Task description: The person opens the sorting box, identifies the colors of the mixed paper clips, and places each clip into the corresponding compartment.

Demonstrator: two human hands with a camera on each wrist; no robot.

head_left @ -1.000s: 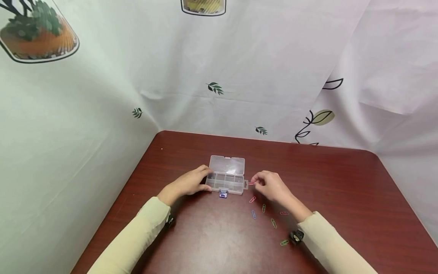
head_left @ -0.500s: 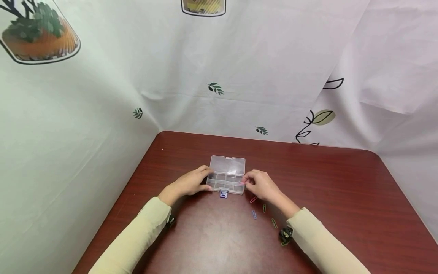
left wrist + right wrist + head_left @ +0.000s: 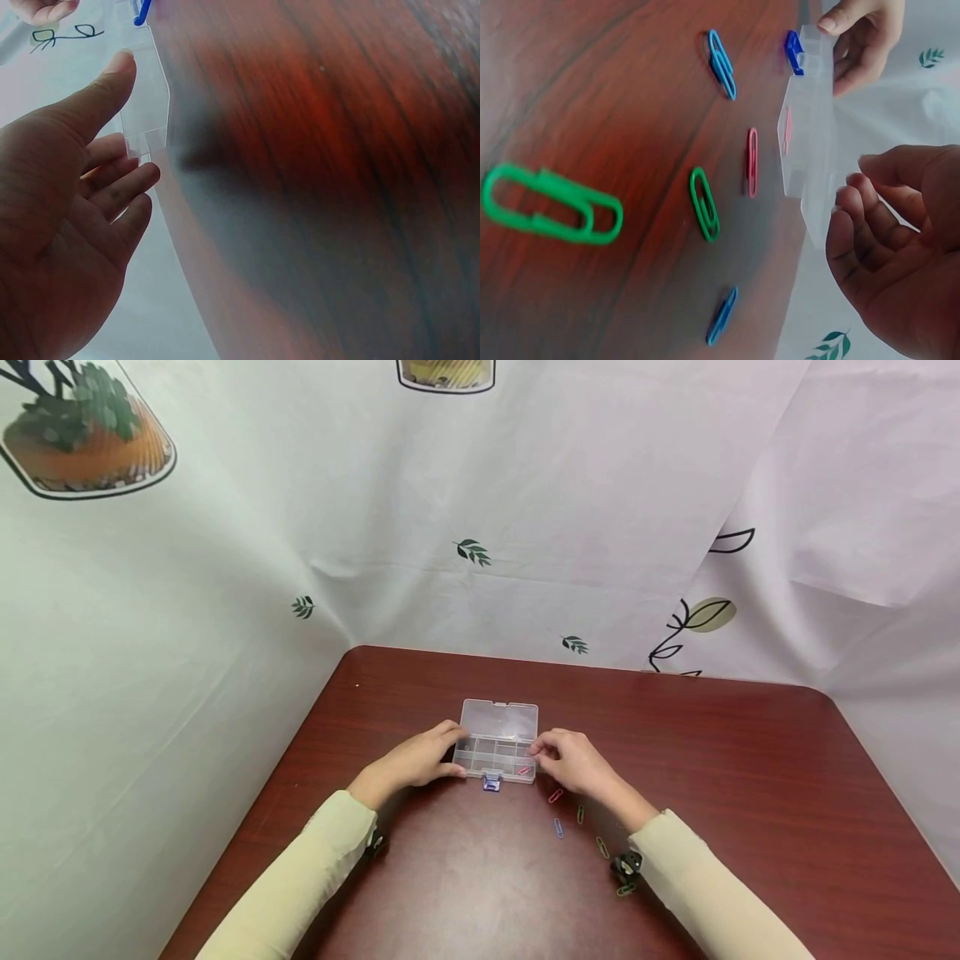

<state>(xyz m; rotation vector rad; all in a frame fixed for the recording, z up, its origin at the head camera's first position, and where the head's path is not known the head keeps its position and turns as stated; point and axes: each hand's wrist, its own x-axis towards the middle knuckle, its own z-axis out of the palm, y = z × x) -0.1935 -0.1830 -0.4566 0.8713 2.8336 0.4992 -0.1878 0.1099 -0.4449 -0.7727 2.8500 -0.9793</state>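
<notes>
A clear plastic compartment box (image 3: 495,758) lies on the table with its lid laid back and its blue latch (image 3: 491,782) hanging at the front. My left hand (image 3: 412,760) grips the box's left end, thumb at the front corner. In the front right compartment lies a pink paper clip (image 3: 523,770), visible through the wall in the right wrist view. My right hand (image 3: 573,764) hovers at the box's right end, its fingers loosely bent and holding nothing. Another pink paper clip (image 3: 752,161) rests on the table, near a green paper clip (image 3: 705,204) and a blue paper clip (image 3: 721,66).
More paper clips are spread toward my right forearm, including a green one (image 3: 603,847) and another green one (image 3: 626,889). A dark blue paper clip (image 3: 722,315) shows low in the right wrist view. White patterned cloth (image 3: 525,527) hangs behind the brown table (image 3: 465,877).
My right hand has brought the pink paper clip left to the box and let it go in the front right compartment. My left hand stays at the box's left end.
</notes>
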